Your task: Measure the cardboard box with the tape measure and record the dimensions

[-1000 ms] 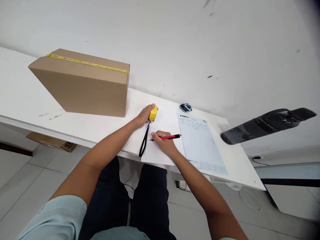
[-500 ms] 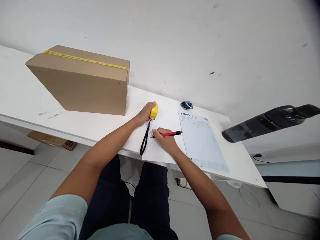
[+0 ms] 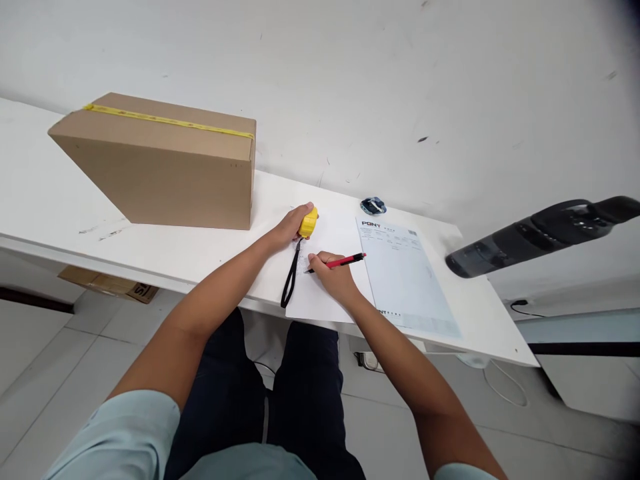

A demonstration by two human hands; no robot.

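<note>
My left hand [image 3: 292,227] is closed around a yellow tape measure [image 3: 309,223], resting at the top of a white sheet of paper [image 3: 320,300]. A black wrist strap [image 3: 291,280] hangs from the tape measure across the paper's left side. In my right hand [image 3: 334,275] is a red and black pen [image 3: 345,261], its tip down on the sheet beside small handwriting too fine to read. Right of that hand lies a printed form [image 3: 407,280] with a "PONY" heading.
On the left of the white table [image 3: 210,257] stands a cardboard box [image 3: 185,180] with yellow tape [image 3: 170,121] along its top. A dark bottle [image 3: 520,243] stands at the right end. A small dark blue item [image 3: 373,205] lies by the wall.
The pen tip has shifted slightly to the right on the paper with my right hand. My left hand still holds the tape measure. The whole view has tilted a little.
</note>
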